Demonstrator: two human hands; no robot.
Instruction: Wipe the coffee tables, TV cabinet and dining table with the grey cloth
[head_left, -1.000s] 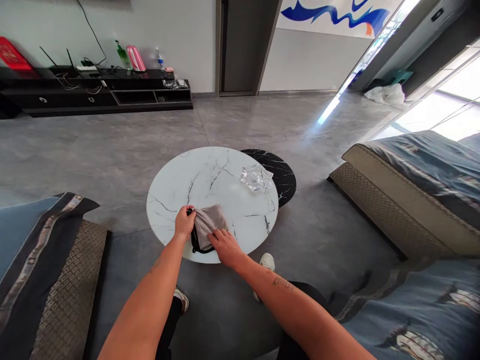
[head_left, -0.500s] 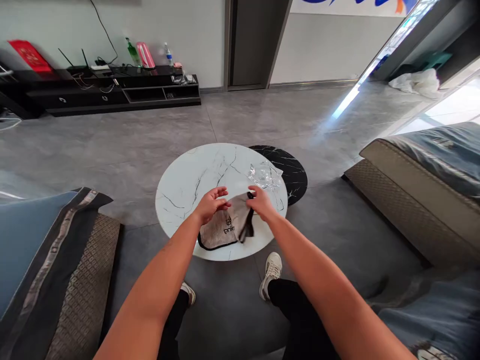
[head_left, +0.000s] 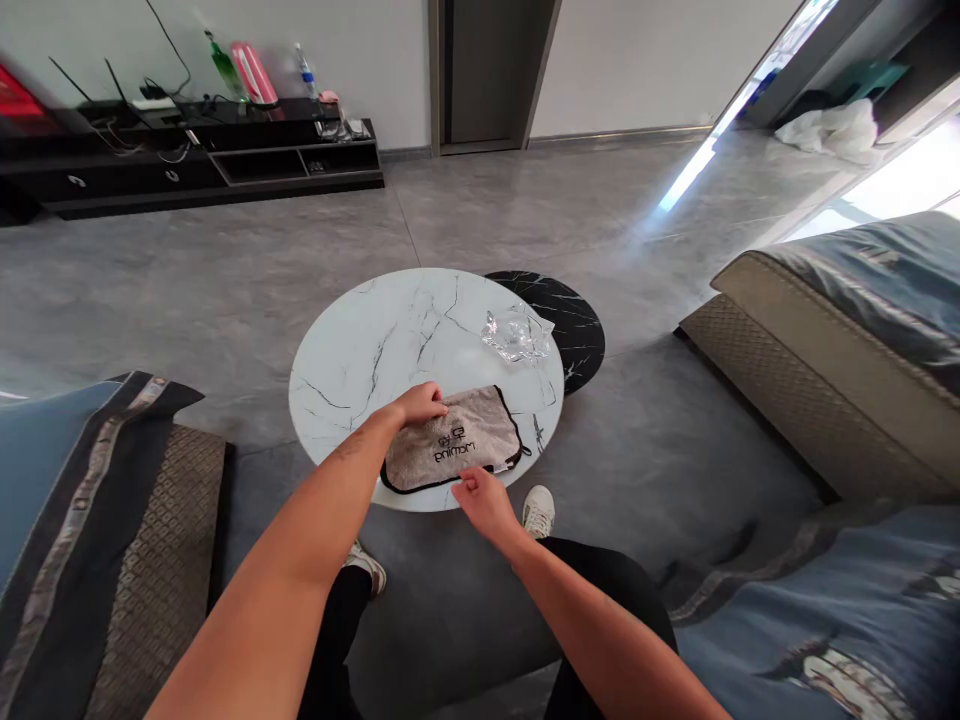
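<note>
A folded grey-beige towel (head_left: 487, 425) with black edging and black lettering lies near the front of the white marbled round table (head_left: 345, 345). My left hand (head_left: 421, 402) is closed at the towel's far left edge, thumb on top of the cloth. Along the near edge, my right hand (head_left: 480, 498) pinches the towel's black border, fingers pressed together. A small loop sticks out from the towel's right corner. Crumpled clear plastic wrap (head_left: 517, 332) rests on the table beyond the towel, apart from both hands.
A lower black round table (head_left: 577, 325) adjoins the white one at the back right. Sofas flank me, one left (head_left: 165, 530) and one right (head_left: 810, 370). By the far wall, a black TV cabinet (head_left: 300, 190) bears a pink kettle (head_left: 253, 72), bottles and a router.
The towel's right part, raised and bent before, now lies flat. My right hand has moved from the far edge to the near edge, and my left fingers have closed on the cloth.
</note>
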